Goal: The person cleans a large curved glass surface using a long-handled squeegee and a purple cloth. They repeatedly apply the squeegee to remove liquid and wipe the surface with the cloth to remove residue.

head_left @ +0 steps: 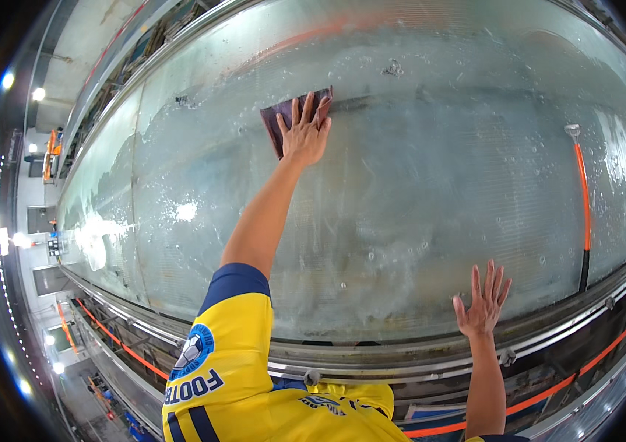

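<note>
My left hand (303, 138) lies with fingers outstretched on a dark maroon sheet (275, 116) that looks like sandpaper, pressing it against a large, wet, greyish-green panel (379, 199). Part of the sheet's right edge curls up beside the fingers. Lower right, near the panel's close edge, my right hand (484, 303) is open, fingers spread and holding nothing. Its palm faces the panel; whether it touches cannot be told.
A long tool with an orange and black handle (584, 199) and a small grey head lies across the panel's right side. Metal rails (394, 368) and an orange line (549, 390) run along the near edge. Water and bubbles dot the panel.
</note>
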Motion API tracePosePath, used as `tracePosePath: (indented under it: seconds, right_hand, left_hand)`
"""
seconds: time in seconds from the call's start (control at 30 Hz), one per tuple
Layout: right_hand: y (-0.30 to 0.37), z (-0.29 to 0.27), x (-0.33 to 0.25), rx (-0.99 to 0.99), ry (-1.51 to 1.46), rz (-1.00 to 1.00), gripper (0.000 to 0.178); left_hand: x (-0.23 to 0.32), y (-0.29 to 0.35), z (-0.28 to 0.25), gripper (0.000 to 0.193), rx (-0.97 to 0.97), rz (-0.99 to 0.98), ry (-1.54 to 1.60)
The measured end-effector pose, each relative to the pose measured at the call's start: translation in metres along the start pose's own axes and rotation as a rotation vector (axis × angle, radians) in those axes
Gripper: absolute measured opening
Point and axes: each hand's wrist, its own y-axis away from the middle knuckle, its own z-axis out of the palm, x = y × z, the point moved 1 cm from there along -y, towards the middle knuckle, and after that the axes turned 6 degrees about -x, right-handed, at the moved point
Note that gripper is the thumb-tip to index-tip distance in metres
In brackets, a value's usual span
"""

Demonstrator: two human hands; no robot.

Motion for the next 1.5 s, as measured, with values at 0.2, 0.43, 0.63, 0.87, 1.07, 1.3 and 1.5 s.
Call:
tracePosePath:
  seconds: [0.2, 0.43, 0.63, 0.87, 1.07, 1.3, 1.5]
  right_hand:
    - [-0.005, -0.005, -0.004, 0.025, 0.179, 0.051, 0.081]
    - [0.008, -0.028, -0.023, 0.375, -0.435, -0.239, 0.108]
    - [0.015, -0.012, -0.046, -0.103, -0.176, -0.059, 0.134]
    - [-0.037, 0.019, -0.045, 0.127, -0.019, 0.572, 0.083]
    - [-0.041, 0.055, -0.178, 0.140, 0.068, 0.210, 0.068]
    - [-0.031, 0.072, -0.565, 0.084, -0.262, -0.653, 0.062]
    - [0.017, 0.064, -0.380, -0.108, -0.021, -0.357, 0.062]
  left_hand:
    - [0.123, 0.117, 0.042, 0.056, 0.005, 0.245, 0.023]
    - [0.282, 0.210, 0.041, 0.041, -0.159, 0.995, 0.235]
    - [0.209, 0.310, 0.082, 0.062, 0.142, 0.757, 0.282]
    - [-0.080, 0.310, 0.052, 0.067, 0.100, 0.213, 0.181]
    - [-0.379, 0.383, 0.080, 0.067, 0.128, -0.713, 0.076]
    - [-0.308, 0.438, 0.094, 0.065, 0.338, -0.434, 0.444]
    - [-0.308, 0.489, 0.087, 0.064, 0.143, -0.380, 0.144]
